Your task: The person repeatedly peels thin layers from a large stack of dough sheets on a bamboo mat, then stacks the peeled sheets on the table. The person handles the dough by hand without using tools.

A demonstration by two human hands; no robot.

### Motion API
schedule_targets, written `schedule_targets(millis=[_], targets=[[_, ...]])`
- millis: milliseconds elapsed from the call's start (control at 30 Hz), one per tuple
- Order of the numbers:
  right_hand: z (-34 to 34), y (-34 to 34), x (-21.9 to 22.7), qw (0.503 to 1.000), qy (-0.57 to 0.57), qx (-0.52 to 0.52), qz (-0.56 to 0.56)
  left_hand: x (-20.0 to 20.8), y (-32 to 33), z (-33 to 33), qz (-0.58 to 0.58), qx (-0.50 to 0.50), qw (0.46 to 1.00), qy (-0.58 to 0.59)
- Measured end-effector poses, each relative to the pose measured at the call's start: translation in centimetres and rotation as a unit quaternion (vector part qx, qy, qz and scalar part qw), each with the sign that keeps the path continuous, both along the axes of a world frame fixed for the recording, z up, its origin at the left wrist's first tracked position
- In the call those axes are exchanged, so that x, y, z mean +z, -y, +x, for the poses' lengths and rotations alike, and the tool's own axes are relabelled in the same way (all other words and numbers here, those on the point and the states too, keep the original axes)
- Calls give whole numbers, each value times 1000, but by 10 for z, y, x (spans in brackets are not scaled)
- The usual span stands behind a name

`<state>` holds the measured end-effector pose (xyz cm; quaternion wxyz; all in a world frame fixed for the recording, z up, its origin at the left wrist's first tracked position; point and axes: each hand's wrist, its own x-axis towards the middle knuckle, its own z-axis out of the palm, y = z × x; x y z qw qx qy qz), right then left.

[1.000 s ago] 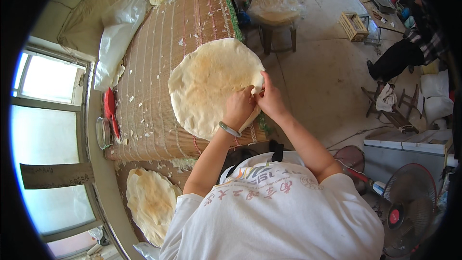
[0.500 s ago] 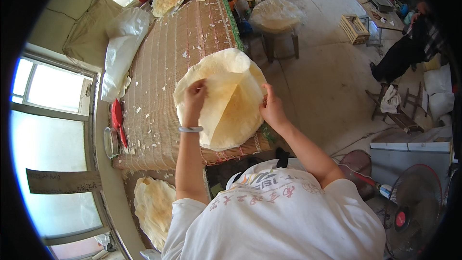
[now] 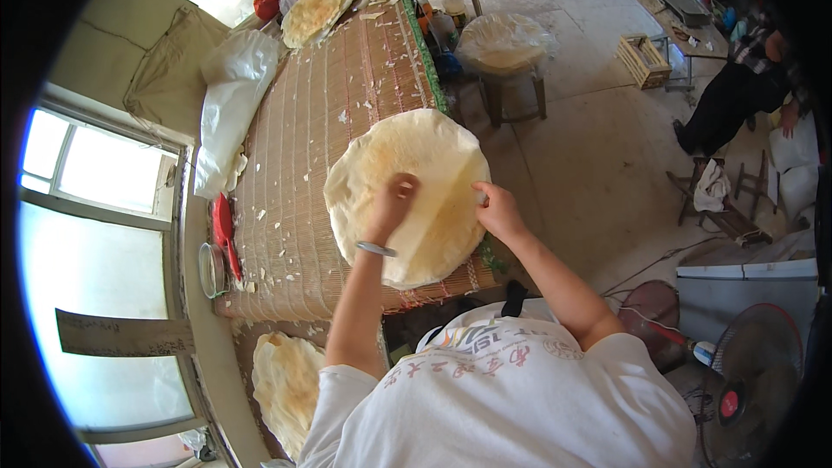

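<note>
Two hands (image 3: 502, 211) at round pale sheets (image 3: 368, 165) — right pinching edge.

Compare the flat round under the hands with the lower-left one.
The central round has the left hand over it and the right hand at its edge; the lower-left round shows no hand on it. The central round's outline mostly shows; the lower-left round is partly hidden by the sleeve. Both are cream with tan patches.
</note>
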<state>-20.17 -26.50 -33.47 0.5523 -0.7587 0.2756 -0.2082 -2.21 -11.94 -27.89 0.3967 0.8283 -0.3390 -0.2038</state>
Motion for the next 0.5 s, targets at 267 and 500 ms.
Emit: schedule_targets(millis=[267, 500], targets=[[0, 2, 12, 994, -70, 36, 76, 224, -86, 207, -88, 57, 992, 70], [-3, -2, 16, 996, -42, 22, 77, 247, -50, 102, -79, -19, 991, 102]])
